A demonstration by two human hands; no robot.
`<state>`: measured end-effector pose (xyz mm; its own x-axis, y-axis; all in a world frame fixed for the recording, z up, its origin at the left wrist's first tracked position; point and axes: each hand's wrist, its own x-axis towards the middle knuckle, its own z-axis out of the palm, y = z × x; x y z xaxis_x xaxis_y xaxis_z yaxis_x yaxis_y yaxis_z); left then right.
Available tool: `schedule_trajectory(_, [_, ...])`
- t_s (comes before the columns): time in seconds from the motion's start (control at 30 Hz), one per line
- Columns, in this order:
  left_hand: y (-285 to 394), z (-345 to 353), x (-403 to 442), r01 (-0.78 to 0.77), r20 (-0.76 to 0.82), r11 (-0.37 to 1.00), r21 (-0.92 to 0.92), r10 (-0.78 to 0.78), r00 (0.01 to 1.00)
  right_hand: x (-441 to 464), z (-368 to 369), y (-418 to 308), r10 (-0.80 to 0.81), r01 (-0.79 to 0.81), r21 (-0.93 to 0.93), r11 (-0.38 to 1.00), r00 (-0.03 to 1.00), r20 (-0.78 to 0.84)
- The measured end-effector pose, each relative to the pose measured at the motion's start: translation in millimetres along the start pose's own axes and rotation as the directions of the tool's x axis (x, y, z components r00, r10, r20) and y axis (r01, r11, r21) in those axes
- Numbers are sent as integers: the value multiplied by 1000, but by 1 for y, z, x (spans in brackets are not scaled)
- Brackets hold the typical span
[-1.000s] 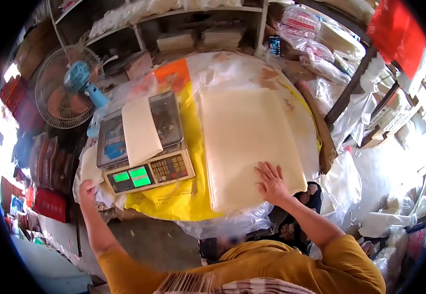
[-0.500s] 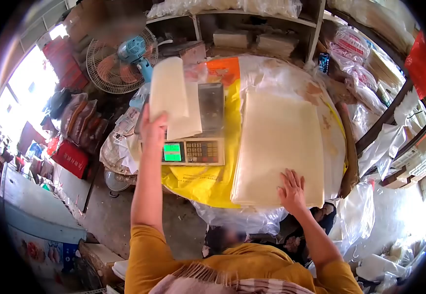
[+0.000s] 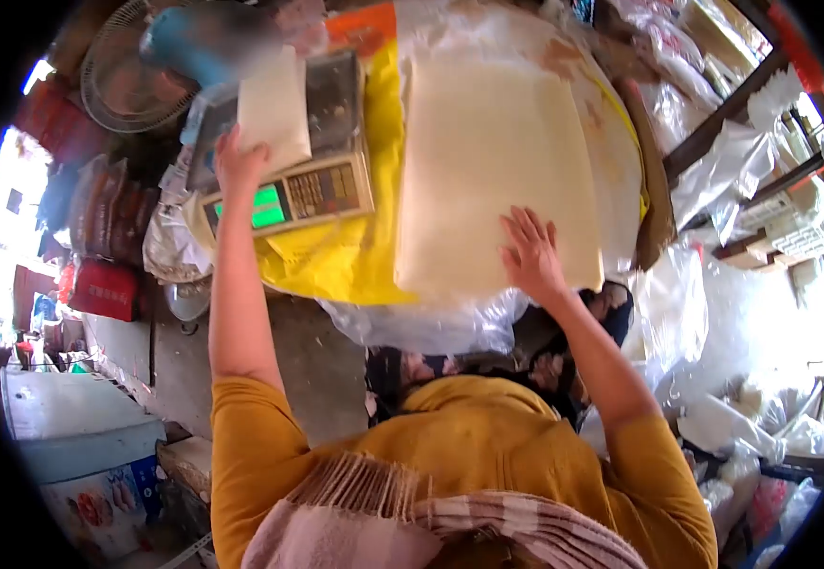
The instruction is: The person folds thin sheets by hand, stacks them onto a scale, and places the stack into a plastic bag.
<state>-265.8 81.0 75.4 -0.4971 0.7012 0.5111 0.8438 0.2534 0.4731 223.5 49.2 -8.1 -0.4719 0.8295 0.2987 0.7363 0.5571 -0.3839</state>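
Observation:
My left hand (image 3: pixel 240 161) grips the lower left edge of some cream sheets (image 3: pixel 274 109), thumb on top. The sheets lie over the plate of a digital scale (image 3: pixel 331 104); whether they rest fully on it I cannot tell. The scale has a lit green display and a keypad along its near side. On the right is a wide, neat stack of larger cream sheets (image 3: pixel 493 152). My right hand (image 3: pixel 532 254) lies on the near part of this stack, open, fingers spread, holding nothing.
Yellow plastic (image 3: pixel 336 270) lies under the scale and stack on the table. A fan (image 3: pixel 137 71) stands at the far left. Clear plastic (image 3: pixel 421 322) hangs off the near edge. Shelves with plastic bags (image 3: pixel 668 114) line the right side. A red bag (image 3: pixel 104 289) sits at left.
My view has tipped downward and turned, shifting the table up and left. My left hand has lowered the cream sheets toward the scale. The right hand stays on the stack.

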Motion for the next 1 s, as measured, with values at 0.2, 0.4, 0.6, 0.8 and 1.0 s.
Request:
schedule_trajectory(0.2, [35,-9,-24,48,64,992,-116,-41,997,14,-20,-44,-194,152,166,974,941,276])
schedule_trajectory(0.4, [102,-21,-90,-325,-248,942,-90,295,923,26,-4,-81,-503,527,9,850,806,311])
schedule_trajectory(0.6, [125,-6,-154,-290,-162,901,-324,249,955,34,9,-87,-448,485,-14,874,818,361])
schedule_trajectory(0.8, [136,11,-205,-137,222,827,-544,300,928,49,-17,-53,230,-314,517,797,948,220])
schedule_trajectory(1.0, [151,23,-221,-112,361,833,-542,351,864,27,-10,-61,-165,98,329,939,970,181])
